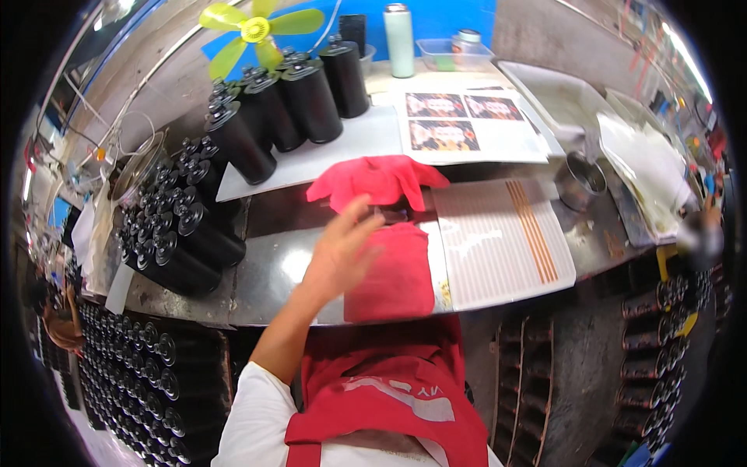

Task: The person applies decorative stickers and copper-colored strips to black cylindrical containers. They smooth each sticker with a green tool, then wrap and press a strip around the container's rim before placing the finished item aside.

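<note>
My left hand (340, 247) hovers over the worktable with its fingers apart, somewhat blurred, and seems to hold nothing. Beneath and beside it lies a flat red cloth pad (393, 276) at the table's front edge. Just beyond the fingertips a bunched, brighter red cloth (373, 180) rests on the table. Something small and dark between the two cloths is too unclear to name. To their right lies a pale striped sheet (494, 249) with several thin orange strips on it. My right hand does not show.
Black cylinders with knobbed tops (311, 97) stand at the back left; more (187, 241) crowd the left edge. A yellow-green fan (255, 29), pale green flask (399, 43), printed sheet (436, 105) and metal cup (580, 180) stand around. Another person's hand (710, 210) appears far right.
</note>
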### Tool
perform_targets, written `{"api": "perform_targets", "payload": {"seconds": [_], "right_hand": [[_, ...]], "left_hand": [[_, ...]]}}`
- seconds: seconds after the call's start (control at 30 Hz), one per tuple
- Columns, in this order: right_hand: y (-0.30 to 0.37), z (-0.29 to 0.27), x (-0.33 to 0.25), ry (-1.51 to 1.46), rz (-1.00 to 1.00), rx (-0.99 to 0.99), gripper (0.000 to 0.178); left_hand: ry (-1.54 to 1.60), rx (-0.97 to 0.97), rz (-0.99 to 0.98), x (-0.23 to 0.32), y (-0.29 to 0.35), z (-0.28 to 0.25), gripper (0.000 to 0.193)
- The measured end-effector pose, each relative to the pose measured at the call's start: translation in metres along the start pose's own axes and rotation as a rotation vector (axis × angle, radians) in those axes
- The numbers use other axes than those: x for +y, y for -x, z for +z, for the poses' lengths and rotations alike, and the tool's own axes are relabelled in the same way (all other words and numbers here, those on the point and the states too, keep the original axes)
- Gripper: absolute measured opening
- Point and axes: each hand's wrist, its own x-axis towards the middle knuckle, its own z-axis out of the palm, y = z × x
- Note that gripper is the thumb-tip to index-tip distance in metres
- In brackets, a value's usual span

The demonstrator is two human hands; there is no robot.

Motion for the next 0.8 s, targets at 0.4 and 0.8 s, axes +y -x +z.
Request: {"api": "perform_targets", "payload": {"seconds": [0.4, 0.8], "right_hand": [[-0.120, -0.270, -0.248, -1.448, -0.497, 0.081, 0.021], [0.014, -0.549, -0.373, -1.867, -1.148, -0.491, 0.017]], "left_hand": [[-0.623, 0.358, -0.305, -0.152, -0.228, -0.097, 0.039], [-0.141, 0.314, 0.077, -0.035, -0.161, -0.136, 0.008]]}}
